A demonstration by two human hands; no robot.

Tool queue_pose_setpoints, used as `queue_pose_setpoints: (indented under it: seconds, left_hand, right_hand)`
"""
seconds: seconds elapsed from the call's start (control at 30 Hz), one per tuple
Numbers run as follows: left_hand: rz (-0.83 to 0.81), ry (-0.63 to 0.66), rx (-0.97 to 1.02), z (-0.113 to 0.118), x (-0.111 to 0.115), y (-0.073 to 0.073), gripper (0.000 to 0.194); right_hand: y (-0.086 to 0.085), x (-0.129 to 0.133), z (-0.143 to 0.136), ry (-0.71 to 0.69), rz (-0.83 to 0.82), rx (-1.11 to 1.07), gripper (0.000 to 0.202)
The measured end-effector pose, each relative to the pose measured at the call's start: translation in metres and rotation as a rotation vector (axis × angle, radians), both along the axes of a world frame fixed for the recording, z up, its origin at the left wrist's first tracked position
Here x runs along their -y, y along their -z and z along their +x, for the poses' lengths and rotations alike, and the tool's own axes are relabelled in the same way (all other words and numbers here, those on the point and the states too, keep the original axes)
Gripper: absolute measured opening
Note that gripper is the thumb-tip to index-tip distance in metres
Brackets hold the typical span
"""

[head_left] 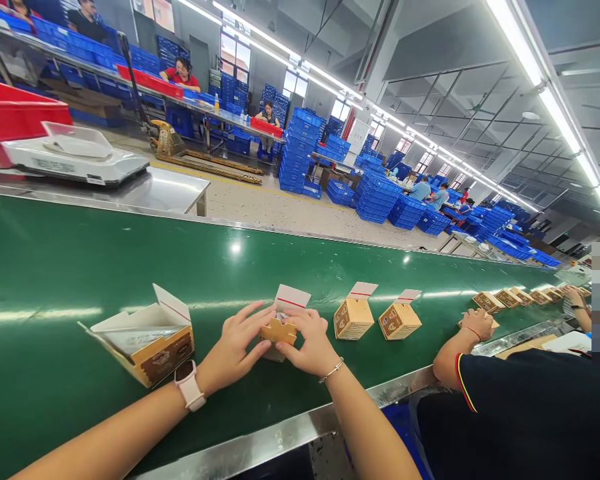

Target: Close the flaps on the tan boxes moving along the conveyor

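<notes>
A small tan carton [279, 330] stands on the green belt between my two hands, its white top flap with a red line raised behind. My left hand [243, 341], with a watch on the wrist, grips its left side, thumb at the notched tan front flap. From the right, my right hand [307, 339] holds the same carton, thumb and fingers on that flap. Much of the carton is hidden by my fingers. Left of my hands sits a wide-open carton [167, 355] with a silvery bag inside. Two more cartons, a nearer one [354, 319] and another [400, 322], stand on the right with lids up.
The green belt [80, 260] runs across, with a metal edge [300, 433] on my side. At right, a co-worker's hand [479, 323] touches a carton near a row of several cartons [510, 298]. Beyond the belt are a scale [75, 157] and stacked blue crates [300, 150].
</notes>
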State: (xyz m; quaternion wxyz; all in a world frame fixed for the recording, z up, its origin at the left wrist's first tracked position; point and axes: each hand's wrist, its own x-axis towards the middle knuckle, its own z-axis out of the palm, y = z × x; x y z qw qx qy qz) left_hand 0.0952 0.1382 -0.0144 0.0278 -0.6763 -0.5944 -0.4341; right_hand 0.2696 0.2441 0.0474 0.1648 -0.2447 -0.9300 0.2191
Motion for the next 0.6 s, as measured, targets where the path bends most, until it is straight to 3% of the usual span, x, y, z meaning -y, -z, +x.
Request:
queue_pose_setpoints:
  seconds: [0.13, 0.23, 0.37, 0.5, 0.6]
  left_hand:
    - [-0.017, 0.036, 0.019, 0.007, -0.018, -0.009, 0.042]
    - [-0.065, 0.06, 0.239, 0.016, -0.031, -0.013, 0.044]
    - [-0.105, 0.024, 0.603, 0.035, -0.043, -0.009, 0.046]
    - [-0.136, -0.017, 0.79, 0.046, -0.054, -0.007, 0.039]
    - [-0.219, -0.039, 0.967, 0.048, -0.063, -0.015, 0.052]
  right_hand:
    - [-0.007, -0.01, 0.003, -0.102, 0.024, 0.078, 0.04]
    - [0.007, -0.012, 0.003, -0.106, 0.071, -0.17, 0.026]
    - [0.033, -0.008, 0.002, 0.161, 0.131, -0.61, 0.024]
    - [0.042, -0.005, 0.004, 0.312, 0.105, -0.59, 0.024]
    - [0.043, -0.008, 0.01, 0.327, -0.064, -0.569, 0.019]
